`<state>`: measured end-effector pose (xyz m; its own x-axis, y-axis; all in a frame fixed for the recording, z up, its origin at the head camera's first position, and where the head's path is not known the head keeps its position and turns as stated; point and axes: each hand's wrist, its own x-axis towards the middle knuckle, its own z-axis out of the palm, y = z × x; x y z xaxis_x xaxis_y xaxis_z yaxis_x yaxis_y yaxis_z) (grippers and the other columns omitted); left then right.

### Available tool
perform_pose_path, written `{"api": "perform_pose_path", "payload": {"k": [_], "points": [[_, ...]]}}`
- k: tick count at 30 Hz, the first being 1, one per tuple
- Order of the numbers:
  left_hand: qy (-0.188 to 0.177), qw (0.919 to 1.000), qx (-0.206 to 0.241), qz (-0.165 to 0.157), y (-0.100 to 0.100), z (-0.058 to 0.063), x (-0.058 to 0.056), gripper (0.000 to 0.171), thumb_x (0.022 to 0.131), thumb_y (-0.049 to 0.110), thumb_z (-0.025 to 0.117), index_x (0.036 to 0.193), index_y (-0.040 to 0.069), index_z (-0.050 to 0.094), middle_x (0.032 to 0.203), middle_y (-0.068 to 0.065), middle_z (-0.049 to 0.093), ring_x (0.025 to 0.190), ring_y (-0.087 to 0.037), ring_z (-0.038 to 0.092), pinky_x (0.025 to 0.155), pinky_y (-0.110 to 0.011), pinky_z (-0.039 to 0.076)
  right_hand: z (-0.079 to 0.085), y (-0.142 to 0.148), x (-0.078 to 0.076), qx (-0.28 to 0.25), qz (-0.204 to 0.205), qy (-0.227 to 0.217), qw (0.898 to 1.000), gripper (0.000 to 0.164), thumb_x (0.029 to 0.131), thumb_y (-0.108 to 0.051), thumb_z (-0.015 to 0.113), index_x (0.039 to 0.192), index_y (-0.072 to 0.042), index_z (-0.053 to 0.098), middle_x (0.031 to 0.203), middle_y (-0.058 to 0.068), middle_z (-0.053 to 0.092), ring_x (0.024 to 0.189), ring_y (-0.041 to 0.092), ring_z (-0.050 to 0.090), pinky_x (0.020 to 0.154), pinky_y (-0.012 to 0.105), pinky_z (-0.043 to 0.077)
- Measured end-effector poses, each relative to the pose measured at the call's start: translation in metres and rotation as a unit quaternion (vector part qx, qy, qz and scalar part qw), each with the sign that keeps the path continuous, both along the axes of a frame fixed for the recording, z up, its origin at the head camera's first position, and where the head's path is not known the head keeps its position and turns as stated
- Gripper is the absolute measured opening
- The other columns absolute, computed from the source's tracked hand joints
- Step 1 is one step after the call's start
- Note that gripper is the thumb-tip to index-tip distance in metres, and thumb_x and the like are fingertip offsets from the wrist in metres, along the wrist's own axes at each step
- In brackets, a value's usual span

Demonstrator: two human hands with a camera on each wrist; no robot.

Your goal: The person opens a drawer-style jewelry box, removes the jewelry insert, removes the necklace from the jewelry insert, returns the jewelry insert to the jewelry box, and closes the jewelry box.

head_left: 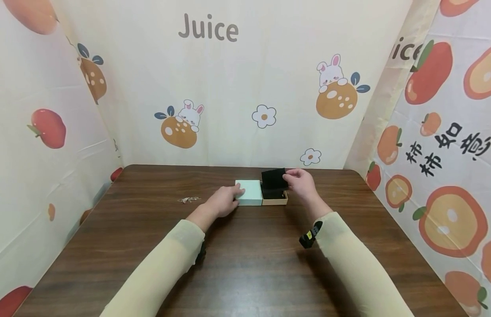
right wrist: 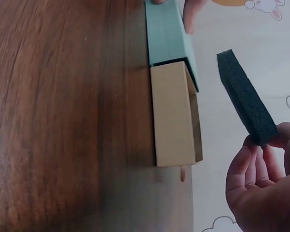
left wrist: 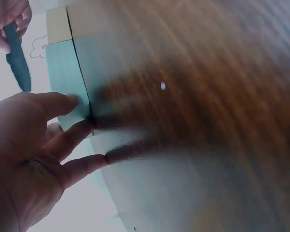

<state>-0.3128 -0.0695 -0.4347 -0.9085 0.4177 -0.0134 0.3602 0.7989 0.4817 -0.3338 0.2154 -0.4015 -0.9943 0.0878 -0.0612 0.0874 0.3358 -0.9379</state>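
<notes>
A mint-green box sleeve (head_left: 250, 196) lies flat toward the back of the table, and my left hand (head_left: 223, 201) grips its left end between thumb and fingers. From the sleeve's right side a tan cardboard drawer (right wrist: 173, 118) sticks out, pulled partway. My right hand (head_left: 302, 182) pinches a black foam pad (head_left: 272, 178) by one corner and holds it tilted above the drawer. The right wrist view shows the pad (right wrist: 245, 99) apart from the box, with its thick edge in sight. Part of the drawer's inside looks dark in the head view.
To the left of the box lies a small silvery chain (head_left: 188, 199), like jewellery. The brown wood-grain table (head_left: 245, 273) ends just behind the box at a printed curtain (head_left: 229, 79). More printed cloth hangs on both sides.
</notes>
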Motion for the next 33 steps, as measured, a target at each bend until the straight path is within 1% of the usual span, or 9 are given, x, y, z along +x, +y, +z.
{"api": "perform_pose_path", "payload": {"k": [5, 7, 10, 13, 18, 21, 24, 30, 33], "points": [[0.002, 1.0000, 0.003, 0.000, 0.000, -0.001, 0.000, 0.055, 0.110, 0.010, 0.066, 0.163, 0.013, 0.053, 0.177, -0.012, 0.037, 0.161, -0.033, 0.044, 0.130, -0.050, 0.041, -0.012, 0.004, -0.005, 0.004, -0.003, -0.007, 1.000, 0.036, 0.112, -0.024, 0.064, 0.139, -0.001, 0.064, 0.140, 0.021, 0.064, 0.115, 0.028, 0.064, 0.100, 0.033, 0.057], [0.003, 1.0000, 0.002, -0.001, 0.000, -0.001, 0.001, 0.055, 0.110, 0.010, 0.066, 0.163, 0.013, 0.054, 0.177, -0.012, 0.038, 0.161, -0.032, 0.045, 0.130, -0.049, 0.041, -0.016, 0.005, -0.007, 0.010, -0.003, -0.008, 1.000, 0.035, 0.112, -0.025, 0.064, 0.138, -0.001, 0.064, 0.137, 0.020, 0.065, 0.113, 0.028, 0.063, 0.100, 0.033, 0.057], [0.004, 1.0000, 0.000, -0.002, -0.001, -0.001, 0.001, 0.055, 0.110, 0.010, 0.066, 0.163, 0.014, 0.054, 0.177, -0.012, 0.038, 0.160, -0.032, 0.045, 0.129, -0.049, 0.041, -0.020, 0.005, -0.008, 0.021, -0.005, -0.010, 1.000, 0.034, 0.112, -0.024, 0.064, 0.138, -0.002, 0.065, 0.135, 0.020, 0.066, 0.112, 0.029, 0.063, 0.101, 0.036, 0.056], [0.008, 1.0000, -0.001, -0.004, -0.001, -0.003, 0.001, 0.055, 0.110, 0.009, 0.066, 0.163, 0.013, 0.054, 0.177, -0.012, 0.038, 0.160, -0.032, 0.046, 0.129, -0.049, 0.042, -0.023, 0.004, -0.008, 0.034, -0.008, -0.012, 0.999, 0.034, 0.111, -0.024, 0.065, 0.137, -0.001, 0.065, 0.131, 0.019, 0.066, 0.109, 0.029, 0.062, 0.099, 0.037, 0.055], [0.011, 0.9999, -0.002, -0.004, -0.001, -0.004, 0.000, 0.056, 0.109, 0.009, 0.067, 0.163, 0.013, 0.054, 0.177, -0.013, 0.038, 0.160, -0.033, 0.046, 0.129, -0.048, 0.043, -0.025, 0.003, -0.009, 0.063, -0.009, -0.012, 0.998, 0.031, 0.111, -0.023, 0.065, 0.134, -0.002, 0.067, 0.126, 0.018, 0.068, 0.101, 0.026, 0.063, 0.089, 0.032, 0.055], [0.014, 0.9999, -0.005, -0.004, -0.001, -0.003, -0.001, 0.056, 0.109, 0.009, 0.068, 0.163, 0.013, 0.053, 0.176, -0.013, 0.039, 0.160, -0.033, 0.046, 0.128, -0.048, 0.043, -0.027, 0.003, -0.009, 0.082, -0.006, -0.014, 0.997, 0.031, 0.111, -0.023, 0.065, 0.133, -0.002, 0.067, 0.124, 0.018, 0.069, 0.099, 0.026, 0.064, 0.085, 0.030, 0.055], [0.015, 0.9999, -0.005, -0.005, -0.001, -0.004, -0.001, 0.056, 0.109, 0.009, 0.067, 0.163, 0.013, 0.054, 0.176, -0.014, 0.039, 0.159, -0.033, 0.047, 0.128, -0.049, 0.044, -0.029, 0.003, -0.009, 0.103, -0.002, -0.021, 0.994, 0.032, 0.110, -0.024, 0.068, 0.133, -0.002, 0.066, 0.125, 0.019, 0.069, 0.101, 0.027, 0.065, 0.088, 0.033, 0.056], [0.011, 0.9999, 0.000, -0.003, -0.001, -0.004, 0.000, 0.055, 0.110, 0.010, 0.066, 0.163, 0.014, 0.054, 0.177, -0.012, 0.039, 0.160, -0.032, 0.045, 0.129, -0.049, 0.042, -0.034, 0.004, -0.008, 0.130, 0.007, -0.039, 0.991, 0.043, 0.107, -0.026, 0.073, 0.138, 0.001, 0.061, 0.137, 0.025, 0.067, 0.118, 0.035, 0.065, 0.105, 0.048, 0.057], [0.010, 0.9999, 0.002, -0.002, -0.001, -0.003, 0.001, 0.055, 0.109, 0.009, 0.066, 0.163, 0.014, 0.054, 0.177, -0.013, 0.039, 0.160, -0.032, 0.045, 0.129, -0.049, 0.042, -0.036, 0.004, -0.009, 0.144, 0.009, -0.045, 0.989, 0.047, 0.106, -0.026, 0.074, 0.141, 0.001, 0.058, 0.138, 0.026, 0.066, 0.122, 0.037, 0.064, 0.108, 0.050, 0.056]]}}
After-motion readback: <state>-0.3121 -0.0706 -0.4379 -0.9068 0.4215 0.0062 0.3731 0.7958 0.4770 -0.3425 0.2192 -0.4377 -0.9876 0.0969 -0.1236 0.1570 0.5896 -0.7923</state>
